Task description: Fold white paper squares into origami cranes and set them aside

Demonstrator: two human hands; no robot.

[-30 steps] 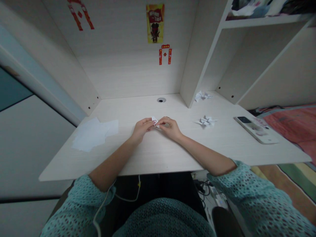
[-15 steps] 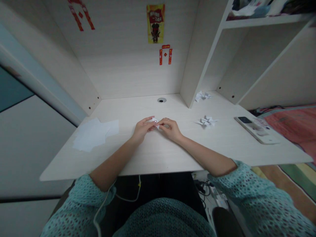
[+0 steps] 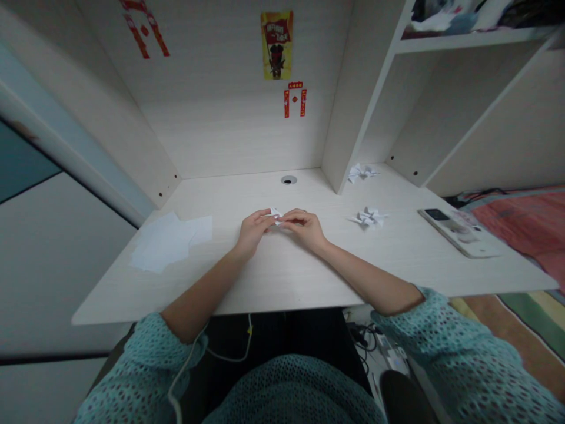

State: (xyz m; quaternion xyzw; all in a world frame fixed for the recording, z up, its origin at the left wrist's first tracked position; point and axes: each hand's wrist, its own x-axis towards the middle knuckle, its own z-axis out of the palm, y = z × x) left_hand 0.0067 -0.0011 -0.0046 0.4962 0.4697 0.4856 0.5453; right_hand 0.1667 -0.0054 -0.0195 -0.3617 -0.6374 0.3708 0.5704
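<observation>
**Q:** Hands, position?

**A:** Close together above the middle of the surface (image 3: 282, 277): left hand (image 3: 252, 231), right hand (image 3: 304, 229). Fingers (image 3: 267, 215) of both on a small folded white paper (image 3: 276, 216), pinched between them.

**Q:** Other items on the surface?

**A:** Left of the hands, overlapping white paper sheets (image 3: 165, 242), lying flat. Right of the hands, a folded paper figure (image 3: 368, 218). Farther back, a second folded paper figure (image 3: 362, 173), beside the shelf upright (image 3: 348, 106). Far right, a phone in a pale case (image 3: 459, 234), near the edge. At the rear, a round cable grommet (image 3: 288, 179).
</observation>
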